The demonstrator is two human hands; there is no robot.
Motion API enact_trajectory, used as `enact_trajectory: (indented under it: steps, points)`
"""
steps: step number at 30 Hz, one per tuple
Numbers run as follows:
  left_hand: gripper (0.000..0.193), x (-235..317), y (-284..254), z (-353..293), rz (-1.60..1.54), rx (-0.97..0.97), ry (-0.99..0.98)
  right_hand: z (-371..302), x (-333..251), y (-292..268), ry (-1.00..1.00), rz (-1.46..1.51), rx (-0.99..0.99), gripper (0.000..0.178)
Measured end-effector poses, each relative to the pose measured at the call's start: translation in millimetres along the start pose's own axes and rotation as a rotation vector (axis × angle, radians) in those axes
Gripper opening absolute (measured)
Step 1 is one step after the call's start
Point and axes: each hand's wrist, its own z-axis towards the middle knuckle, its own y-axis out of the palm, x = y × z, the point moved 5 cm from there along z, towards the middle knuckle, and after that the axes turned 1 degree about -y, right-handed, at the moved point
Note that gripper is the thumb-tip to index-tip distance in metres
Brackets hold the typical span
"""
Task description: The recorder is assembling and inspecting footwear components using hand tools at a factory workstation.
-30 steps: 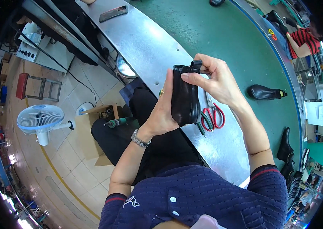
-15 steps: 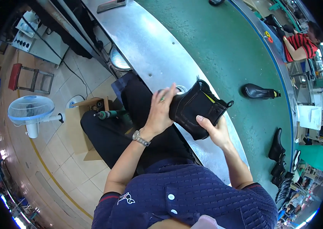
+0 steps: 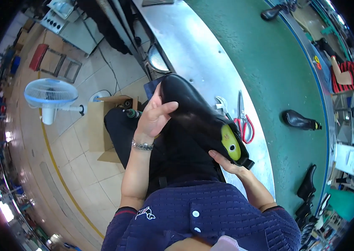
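Observation:
A black leather ankle boot (image 3: 193, 111) is held over my lap and the near edge of the metal bench. Its rounded toe points to the far left, and a yellow-green insole (image 3: 229, 142) shows through the opening. My left hand (image 3: 155, 117) grips the toe end, its thumb on the upper and other fingers partly hidden. At the heel end, my right hand (image 3: 226, 162) holds the boot from beneath, most of its fingers out of sight. Scissors with red handles (image 3: 247, 130) lie on the bench beside the boot, next to a metal-headed tool (image 3: 222, 101).
A metal bench (image 3: 193, 46) runs along a green surface (image 3: 265, 71) bearing several black shoes (image 3: 299, 120). At the left stand a fan (image 3: 51, 93), a red-topped stool (image 3: 38, 57) and a cardboard box (image 3: 97, 129). Another person (image 3: 346, 75) sits at the far right.
The boot has turned from its side view so its toe points far left and its insole shows. My left hand has closed on the toe. The scissors have come into sight.

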Motion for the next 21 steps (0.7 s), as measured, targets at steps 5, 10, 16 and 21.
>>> enact_trajectory:
  steps: [5,10,16,21]
  points:
    - [0.083,17,23,-4,0.359,0.041,0.164,-4,27,2,0.133,0.129,-0.052,0.081]
    - [0.076,26,31,-6,0.419,0.105,0.289,4,6,6,-0.165,-0.114,0.045,0.085]
    - [0.064,23,39,4,0.501,0.265,0.434,6,0,-3,-0.283,-0.196,0.072,0.086]
    - [0.062,34,70,-12,0.431,0.356,0.617,-1,48,21,0.342,0.307,0.126,0.068]
